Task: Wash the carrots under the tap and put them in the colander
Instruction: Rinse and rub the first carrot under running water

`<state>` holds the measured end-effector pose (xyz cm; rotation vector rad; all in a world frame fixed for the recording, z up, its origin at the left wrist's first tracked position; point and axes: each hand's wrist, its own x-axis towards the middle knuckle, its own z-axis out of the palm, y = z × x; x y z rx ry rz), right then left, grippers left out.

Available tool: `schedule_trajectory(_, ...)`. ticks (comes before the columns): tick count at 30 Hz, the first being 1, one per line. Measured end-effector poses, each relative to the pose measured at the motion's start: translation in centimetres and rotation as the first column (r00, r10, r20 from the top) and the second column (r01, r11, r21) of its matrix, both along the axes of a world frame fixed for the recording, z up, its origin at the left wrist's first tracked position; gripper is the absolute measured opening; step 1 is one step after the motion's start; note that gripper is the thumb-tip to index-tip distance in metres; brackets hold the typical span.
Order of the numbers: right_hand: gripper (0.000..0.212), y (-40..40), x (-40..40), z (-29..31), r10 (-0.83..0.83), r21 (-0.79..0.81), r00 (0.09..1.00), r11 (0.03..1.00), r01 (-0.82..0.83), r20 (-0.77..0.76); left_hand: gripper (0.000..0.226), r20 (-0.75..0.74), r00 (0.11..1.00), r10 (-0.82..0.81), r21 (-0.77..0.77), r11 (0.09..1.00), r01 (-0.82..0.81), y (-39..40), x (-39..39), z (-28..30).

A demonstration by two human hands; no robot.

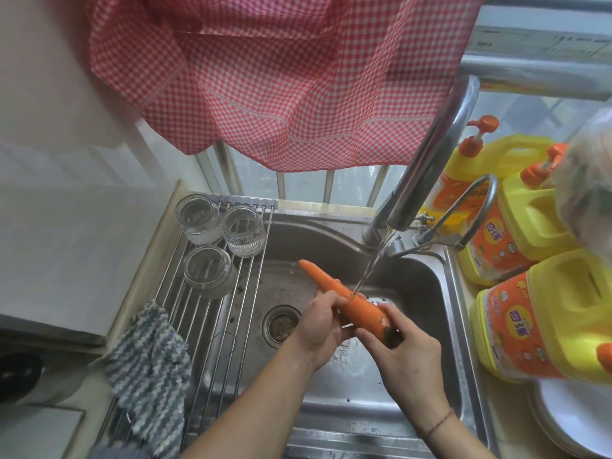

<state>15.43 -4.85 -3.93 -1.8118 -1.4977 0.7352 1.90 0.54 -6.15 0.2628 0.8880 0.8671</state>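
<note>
One orange carrot (pixel 334 289) is held over the steel sink (pixel 427 286), tip pointing up and left. My left hand (pixel 323 329) grips its middle from below. My right hand (pixel 409 356) holds the thick dark stem end. Water runs from the curved tap (pixel 427 164) in a thin stream (pixel 372 265) and lands on the carrot's middle. No colander is in view.
A roll-up wire rack (pixel 212 323) covers the sink's left part, carrying three upturned glass jars (pixel 225 240) and a knitted cloth (pixel 149 366). Yellow detergent bottles (pixel 536 313) crowd the right counter, white plates (pixel 576 415) below them. A red checked cloth (pixel 281 71) hangs overhead. The drain (pixel 281 324) lies under my left hand.
</note>
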Motion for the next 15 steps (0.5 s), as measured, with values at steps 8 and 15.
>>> schedule_trajectory(8,0.05,-0.8,-0.5,-0.1,0.061,-0.015,0.996,0.998,-0.061,0.062,0.045,-0.144,0.989,-0.034,-0.151,0.988,0.012,0.9,0.6,-0.3)
schedule_trajectory(15,0.04,-0.9,-0.5,-0.4,0.01,-0.013,1.0,1.0,-0.01,-0.009,0.055,-0.09,0.993,-0.08,-0.186,0.98,0.062,0.6,0.1,-0.4)
